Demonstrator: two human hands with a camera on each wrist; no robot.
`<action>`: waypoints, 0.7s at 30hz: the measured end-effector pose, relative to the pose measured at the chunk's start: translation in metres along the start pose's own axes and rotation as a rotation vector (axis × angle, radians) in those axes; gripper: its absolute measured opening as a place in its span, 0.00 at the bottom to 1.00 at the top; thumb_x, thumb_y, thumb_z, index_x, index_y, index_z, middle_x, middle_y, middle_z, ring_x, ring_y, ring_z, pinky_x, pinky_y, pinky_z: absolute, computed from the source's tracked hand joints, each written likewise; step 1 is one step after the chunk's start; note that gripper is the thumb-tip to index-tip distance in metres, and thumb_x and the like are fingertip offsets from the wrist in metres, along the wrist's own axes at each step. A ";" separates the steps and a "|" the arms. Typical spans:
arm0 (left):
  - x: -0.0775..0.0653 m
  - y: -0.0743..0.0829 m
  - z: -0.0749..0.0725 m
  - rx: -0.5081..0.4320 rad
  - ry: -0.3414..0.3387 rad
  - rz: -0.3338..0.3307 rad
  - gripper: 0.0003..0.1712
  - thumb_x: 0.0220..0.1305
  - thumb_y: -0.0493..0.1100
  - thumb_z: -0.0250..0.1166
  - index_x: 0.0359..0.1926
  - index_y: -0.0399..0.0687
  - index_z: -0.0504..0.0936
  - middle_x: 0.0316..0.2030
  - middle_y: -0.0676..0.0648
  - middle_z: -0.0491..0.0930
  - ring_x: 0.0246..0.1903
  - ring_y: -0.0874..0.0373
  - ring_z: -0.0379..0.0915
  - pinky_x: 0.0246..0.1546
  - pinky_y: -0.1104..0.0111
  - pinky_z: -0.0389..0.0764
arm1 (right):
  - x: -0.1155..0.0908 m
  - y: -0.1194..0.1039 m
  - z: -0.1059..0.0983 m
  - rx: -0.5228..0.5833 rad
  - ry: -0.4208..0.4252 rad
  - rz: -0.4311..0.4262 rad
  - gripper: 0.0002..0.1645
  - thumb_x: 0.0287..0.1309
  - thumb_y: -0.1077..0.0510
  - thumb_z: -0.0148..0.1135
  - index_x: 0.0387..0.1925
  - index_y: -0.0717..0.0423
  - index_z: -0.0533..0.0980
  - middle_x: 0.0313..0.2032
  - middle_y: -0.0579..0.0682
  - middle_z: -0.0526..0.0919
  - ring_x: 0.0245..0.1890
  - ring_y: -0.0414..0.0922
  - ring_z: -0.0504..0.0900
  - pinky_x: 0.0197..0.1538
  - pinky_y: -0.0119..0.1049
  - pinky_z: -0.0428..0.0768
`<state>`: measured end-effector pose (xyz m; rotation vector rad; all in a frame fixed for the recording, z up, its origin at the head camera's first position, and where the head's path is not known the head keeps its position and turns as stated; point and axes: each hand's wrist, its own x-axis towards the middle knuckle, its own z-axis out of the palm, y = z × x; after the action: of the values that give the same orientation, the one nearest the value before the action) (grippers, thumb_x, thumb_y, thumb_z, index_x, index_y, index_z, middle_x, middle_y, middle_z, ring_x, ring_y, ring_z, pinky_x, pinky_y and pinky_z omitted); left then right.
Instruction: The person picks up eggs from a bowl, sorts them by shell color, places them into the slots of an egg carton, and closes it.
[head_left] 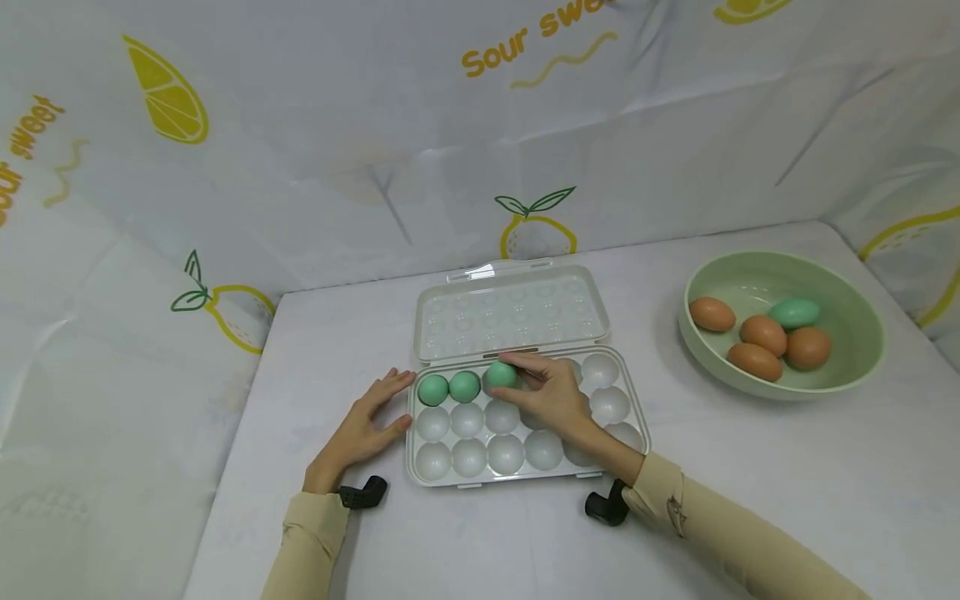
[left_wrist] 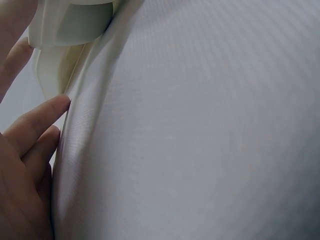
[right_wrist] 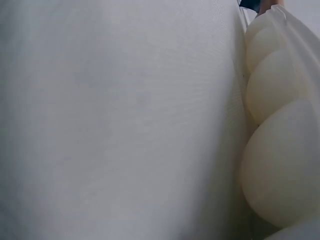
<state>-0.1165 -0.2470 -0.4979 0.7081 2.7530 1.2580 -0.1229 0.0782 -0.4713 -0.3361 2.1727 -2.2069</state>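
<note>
A white plastic egg tray (head_left: 506,454) lies on the table with its clear lid (head_left: 513,312) folded back. Two green eggs, one in the corner (head_left: 432,390) and one beside it (head_left: 465,386), sit in the back row at the left. My right hand (head_left: 551,396) reaches over the tray and pinches a third green egg (head_left: 501,375) between thumb and fingers, at the third cup of that row. At the tray's left edge rests my left hand (head_left: 363,425), its fingers spread and relaxed. In the left wrist view, fingers (left_wrist: 45,117) lie beside the tray's side.
To the right stands a light green bowl (head_left: 783,387) with several brown eggs (head_left: 763,333) and one green egg (head_left: 795,313). A white cloth with lemon prints hangs behind the table (head_left: 517,542). The undersides of tray cups (right_wrist: 285,160) show in the right wrist view.
</note>
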 end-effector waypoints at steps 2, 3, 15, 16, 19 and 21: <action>0.000 0.000 0.000 -0.006 0.001 -0.009 0.36 0.63 0.41 0.72 0.72 0.49 0.73 0.71 0.38 0.72 0.77 0.32 0.55 0.79 0.34 0.51 | 0.000 0.000 0.001 0.001 -0.005 -0.006 0.30 0.46 0.71 0.78 0.55 0.70 0.81 0.58 0.65 0.84 0.57 0.33 0.83 0.65 0.27 0.80; 0.000 0.001 -0.001 -0.003 0.002 -0.010 0.36 0.63 0.42 0.72 0.72 0.49 0.73 0.71 0.39 0.72 0.77 0.32 0.55 0.79 0.34 0.51 | 0.000 0.001 0.001 0.000 -0.007 -0.008 0.30 0.47 0.71 0.78 0.55 0.70 0.81 0.57 0.65 0.84 0.57 0.35 0.84 0.65 0.27 0.80; 0.000 0.001 0.000 -0.003 -0.004 -0.016 0.37 0.63 0.42 0.72 0.72 0.49 0.72 0.71 0.40 0.72 0.77 0.34 0.55 0.80 0.36 0.50 | 0.001 0.005 0.005 -0.085 -0.004 -0.061 0.28 0.44 0.74 0.78 0.51 0.72 0.82 0.53 0.68 0.85 0.59 0.60 0.84 0.63 0.30 0.82; 0.000 0.001 -0.001 -0.002 -0.002 -0.014 0.37 0.63 0.42 0.72 0.72 0.49 0.73 0.71 0.40 0.72 0.77 0.34 0.55 0.79 0.36 0.50 | 0.001 0.004 0.005 -0.099 -0.004 -0.069 0.28 0.43 0.73 0.79 0.51 0.73 0.82 0.53 0.68 0.86 0.59 0.61 0.84 0.63 0.31 0.82; -0.001 0.001 -0.001 -0.003 0.004 -0.007 0.37 0.63 0.42 0.72 0.72 0.49 0.73 0.71 0.39 0.72 0.77 0.33 0.56 0.79 0.35 0.51 | 0.001 0.003 0.007 -0.167 0.009 -0.077 0.28 0.43 0.72 0.80 0.50 0.71 0.83 0.52 0.65 0.87 0.58 0.60 0.85 0.63 0.32 0.82; -0.001 0.001 -0.001 -0.003 0.006 -0.004 0.36 0.63 0.42 0.72 0.72 0.49 0.73 0.71 0.39 0.73 0.76 0.32 0.56 0.78 0.34 0.51 | 0.000 0.003 0.008 -0.207 0.015 -0.086 0.28 0.42 0.71 0.80 0.50 0.71 0.83 0.52 0.64 0.87 0.58 0.59 0.85 0.63 0.34 0.83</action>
<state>-0.1153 -0.2472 -0.4969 0.6999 2.7549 1.2656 -0.1224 0.0703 -0.4740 -0.4274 2.4455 -2.0337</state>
